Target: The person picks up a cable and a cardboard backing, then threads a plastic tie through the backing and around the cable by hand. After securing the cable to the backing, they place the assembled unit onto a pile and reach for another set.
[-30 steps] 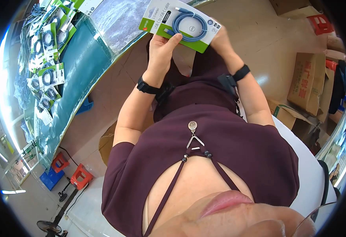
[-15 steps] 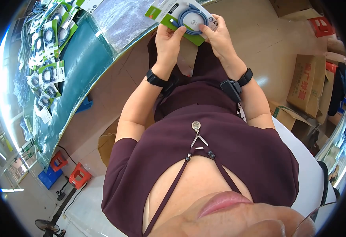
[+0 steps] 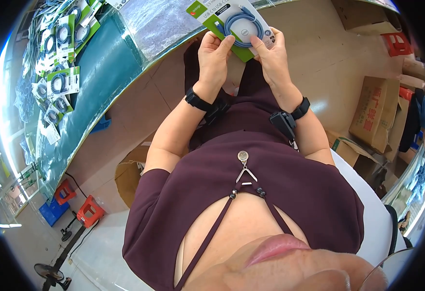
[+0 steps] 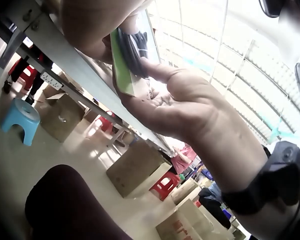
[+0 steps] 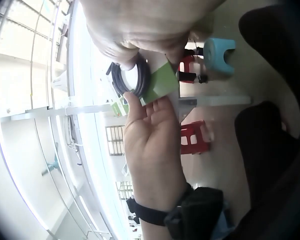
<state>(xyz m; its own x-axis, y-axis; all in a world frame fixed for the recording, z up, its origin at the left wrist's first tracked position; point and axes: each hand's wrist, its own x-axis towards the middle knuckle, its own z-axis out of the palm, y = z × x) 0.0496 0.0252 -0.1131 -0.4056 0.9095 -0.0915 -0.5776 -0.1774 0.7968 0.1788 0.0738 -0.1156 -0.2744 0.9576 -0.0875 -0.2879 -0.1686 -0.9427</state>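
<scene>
A packaged USB-C cable is held up in both hands near the top of the head view. The cable is a blue-grey coil on a white and green printed card. My left hand pinches the card's near left side, its thumb beside the coil. On the right side my right hand grips the card, thumb laid over the coil and fingers behind. In the left wrist view the card shows almost edge-on between the hands. The right wrist view shows the coil between both thumbs.
More carded cables lie heaped on the green-topped table at left, whose edge runs close by the hands. Cardboard boxes and a red stool stand on the floor at right. A blue stool appears in the left wrist view.
My right hand has come from the card's outer edge onto its front, thumb over the coil. The card tipped back, then turned to face up again, slightly further right.
</scene>
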